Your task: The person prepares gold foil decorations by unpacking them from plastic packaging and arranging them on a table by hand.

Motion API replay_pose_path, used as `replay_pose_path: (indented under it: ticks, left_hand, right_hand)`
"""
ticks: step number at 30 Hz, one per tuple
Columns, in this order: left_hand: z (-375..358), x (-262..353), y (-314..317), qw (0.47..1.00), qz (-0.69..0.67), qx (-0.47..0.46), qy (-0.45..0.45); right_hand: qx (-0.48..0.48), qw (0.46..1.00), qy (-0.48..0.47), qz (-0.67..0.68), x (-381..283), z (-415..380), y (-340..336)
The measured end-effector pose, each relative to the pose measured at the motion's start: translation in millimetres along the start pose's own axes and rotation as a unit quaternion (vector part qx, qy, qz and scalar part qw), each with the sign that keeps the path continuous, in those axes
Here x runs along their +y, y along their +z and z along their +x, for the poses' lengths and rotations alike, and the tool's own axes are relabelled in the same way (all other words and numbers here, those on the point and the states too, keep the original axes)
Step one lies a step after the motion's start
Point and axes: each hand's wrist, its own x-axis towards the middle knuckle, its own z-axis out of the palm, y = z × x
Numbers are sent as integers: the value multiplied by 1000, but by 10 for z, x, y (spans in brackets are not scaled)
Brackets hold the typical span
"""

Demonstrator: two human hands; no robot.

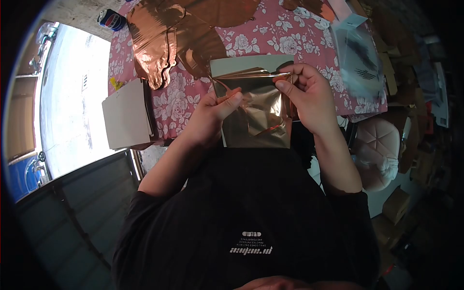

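Observation:
A folded foil balloon [263,113], shiny gold and creased, is between my two hands close to my chest. My left hand [215,113] grips its left side, thumb on top. At the upper right corner, my right hand [311,94] pinches the foil edge between thumb and fingers. A pale card [251,63] shows behind the foil's top edge. Farther back, flat copper-coloured foil balloons [154,43] with small holed tabs lie on the flowered pink tablecloth [174,104].
A stack of pale cards [126,116] stands at the table's left edge. Clear plastic bags [357,63] lie on the right. A blue can [112,20] sits at the far left corner. A cushioned seat [377,150] is beside the table at right.

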Motion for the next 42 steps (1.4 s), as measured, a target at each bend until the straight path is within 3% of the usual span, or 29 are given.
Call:
replay_pose_path:
  ticks: [1,3,4,6,12,16,18,19,22,24,25,27,28,29,31,33,36,40,42]
  left_hand:
    - [7,-10,-26,1000,-12,4,-10]
    - [29,-62,-120,1000,-3,-2,-13]
    - [38,-79,-139,1000,4,-10,-17]
    - [6,-44,-72,1000,7,-15,-11]
    - [-49,61,25,998,37,-40,-9]
    - [-62,3,15,999,33,-31,8]
    - [-90,23,42,999,41,-17,0]
    - [-96,39,60,999,51,-5,-7]
    - [-98,63,86,998,42,-38,15]
    - [-84,26,47,998,50,-34,19]
    - [-80,9,28,998,55,-28,24]
    - [-70,-34,77,999,27,17,36]
    - [-62,-50,96,997,-2,60,46]
    - [-53,-49,94,997,-4,61,47]
    - [-42,-38,69,994,-28,78,66]
    - [-23,-34,41,993,-34,97,54]
    - [2,-74,13,994,-47,95,25]
    - [34,-108,-3,996,-38,80,6]
    - [24,-73,58,995,-56,83,-2]
  right_hand:
    - [-1,1000,-1,0,-24,-2,33]
    - [66,959,-213,-175,-124,-33,122]
    - [67,959,-213,-175,-187,-26,105]
    - [-78,939,-276,-192,-344,38,51]
    - [-216,920,-146,-291,-645,270,59]
    - [-215,885,-170,-377,-806,287,82]
    - [-221,860,-60,-457,-957,290,131]
    - [-220,860,-60,-457,-970,315,145]
    - [-228,888,-35,-397,-955,375,145]
    - [-196,908,-137,-344,-823,393,145]
    - [-197,908,-137,-345,-767,394,145]
    - [57,916,-253,-306,-684,354,137]
    - [71,962,-166,-203,-692,253,119]
    - [68,962,-167,-205,-620,174,92]
    - [95,981,-154,-68,-301,48,50]
    - [106,983,-143,-52,-128,-79,49]
    - [48,999,15,-12,-76,-171,52]
    - [69,994,-32,79,27,-97,78]
    - [75,994,-41,62,129,-73,83]
